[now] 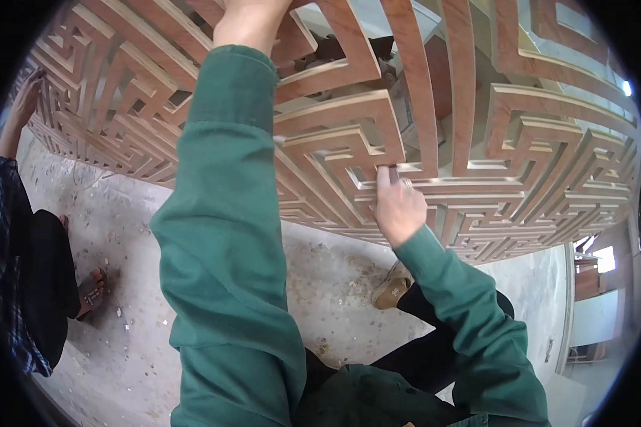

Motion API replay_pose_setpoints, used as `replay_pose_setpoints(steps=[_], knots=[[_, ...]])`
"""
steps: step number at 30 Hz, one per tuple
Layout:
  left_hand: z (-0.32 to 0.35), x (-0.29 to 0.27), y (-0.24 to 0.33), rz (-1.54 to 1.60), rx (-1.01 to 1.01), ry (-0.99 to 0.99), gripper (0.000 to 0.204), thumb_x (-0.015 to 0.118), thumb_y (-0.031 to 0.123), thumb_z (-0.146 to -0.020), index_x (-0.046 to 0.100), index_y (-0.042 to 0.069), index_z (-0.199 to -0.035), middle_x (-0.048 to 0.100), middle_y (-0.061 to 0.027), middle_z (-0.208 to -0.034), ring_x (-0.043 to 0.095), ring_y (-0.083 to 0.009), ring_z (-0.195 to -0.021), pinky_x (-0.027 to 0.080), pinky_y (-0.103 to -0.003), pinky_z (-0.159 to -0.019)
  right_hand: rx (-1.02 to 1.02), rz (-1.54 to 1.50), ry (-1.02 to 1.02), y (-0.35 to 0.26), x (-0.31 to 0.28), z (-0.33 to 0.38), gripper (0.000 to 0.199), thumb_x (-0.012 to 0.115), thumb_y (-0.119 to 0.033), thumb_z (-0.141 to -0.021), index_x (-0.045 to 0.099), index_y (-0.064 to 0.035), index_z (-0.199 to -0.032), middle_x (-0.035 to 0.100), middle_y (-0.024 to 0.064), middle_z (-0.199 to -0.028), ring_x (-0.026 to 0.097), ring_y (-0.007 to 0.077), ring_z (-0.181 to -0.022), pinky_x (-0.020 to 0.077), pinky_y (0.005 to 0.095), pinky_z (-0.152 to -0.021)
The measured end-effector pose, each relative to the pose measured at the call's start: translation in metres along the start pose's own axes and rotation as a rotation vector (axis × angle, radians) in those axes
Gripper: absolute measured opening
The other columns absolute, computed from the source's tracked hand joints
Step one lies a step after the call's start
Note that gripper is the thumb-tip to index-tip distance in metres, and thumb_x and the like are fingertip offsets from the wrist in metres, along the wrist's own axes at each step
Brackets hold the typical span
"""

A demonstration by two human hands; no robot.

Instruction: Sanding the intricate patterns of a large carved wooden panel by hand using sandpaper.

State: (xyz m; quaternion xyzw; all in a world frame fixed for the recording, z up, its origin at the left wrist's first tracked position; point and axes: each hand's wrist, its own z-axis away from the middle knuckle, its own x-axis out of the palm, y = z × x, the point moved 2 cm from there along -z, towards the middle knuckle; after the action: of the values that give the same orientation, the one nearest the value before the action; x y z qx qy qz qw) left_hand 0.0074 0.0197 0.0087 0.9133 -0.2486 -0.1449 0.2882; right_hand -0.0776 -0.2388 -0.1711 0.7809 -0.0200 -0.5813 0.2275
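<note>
Carved reddish-brown wooden lattice panel (477,142) with pale-edged geometric fretwork, standing upright across upper half of view, above speckled grey concrete floor (320,285). Right hand (397,206), in green sleeve, pressed flat-fingered against a horizontal bar near panel's middle; fingers extended and together, not curled round anything visible (palm side hidden). Left hand (253,18), also green-sleeved, raised to panel's top edge and cut off by frame; wrist alone visible, so grip cannot be told. Hands well apart, left high, right lower and further right. Tan shoe (392,288) on floor just below right hand, beside dark trouser leg (434,349). Second person at left edge: hand (25,99) laid on panel's far left end, checked blue shirt sleeve (3,235), sandalled foot (91,290) on concrete. Pale doorway and building parts at lower right, blurred.
</note>
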Motion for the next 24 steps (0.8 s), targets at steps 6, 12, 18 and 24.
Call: replay_pose_setpoints(steps=[6,12,18,24], knots=[[-0.004,0.009,0.008,0.066,0.026,0.06,0.064,0.042,0.063,-0.084,0.063,0.003,-0.075,0.063,-0.0175,-0.075,0.06,-0.0345,-0.076,0.043,-0.043,-0.067,-0.107,-0.02,-0.029,0.017,0.008,-0.027,0.012,0.054,-0.011,-0.076,0.06,-0.0054,-0.085,0.063,0.0082,-0.061,0.066,0.0212,-0.061,0.0494,0.0349,-0.046],[-0.001,0.003,0.002,-0.048,-0.024,-0.014,0.063,0.04,0.061,-0.086,0.061,0.003,-0.073,0.061,-0.0176,-0.073,0.06,-0.0353,-0.075,0.044,-0.042,-0.067,-0.054,0.147,0.011,-0.003,0.001,0.01,0.022,0.054,-0.014,-0.077,0.058,-0.0012,-0.093,0.06,0.0047,-0.068,0.061,0.0202,-0.073,0.0487,0.0338,-0.047],[-0.005,0.005,0.004,0.041,0.057,0.057,0.059,0.047,0.057,-0.086,0.062,0.001,-0.076,0.06,-0.0174,-0.072,0.059,-0.0311,-0.071,0.043,-0.038,-0.067,-0.088,0.027,-0.204,0.011,0.007,-0.032,0.019,0.058,-0.018,-0.076,0.067,-0.0063,-0.088,0.062,0.0034,-0.072,0.061,0.0197,-0.074,0.0463,0.0308,-0.047],[-0.006,0.009,-0.004,-0.071,-0.036,-0.072,0.067,0.043,0.068,-0.082,0.067,0.007,-0.093,0.065,-0.014,-0.085,0.059,-0.0276,-0.083,0.044,-0.033,-0.077,0.029,-0.007,0.043,-0.001,0.003,0.0,0.03,0.054,-0.014,-0.077,0.061,0.0011,-0.101,0.06,0.0034,-0.073,0.059,0.0198,-0.075,0.0486,0.0296,-0.049]])
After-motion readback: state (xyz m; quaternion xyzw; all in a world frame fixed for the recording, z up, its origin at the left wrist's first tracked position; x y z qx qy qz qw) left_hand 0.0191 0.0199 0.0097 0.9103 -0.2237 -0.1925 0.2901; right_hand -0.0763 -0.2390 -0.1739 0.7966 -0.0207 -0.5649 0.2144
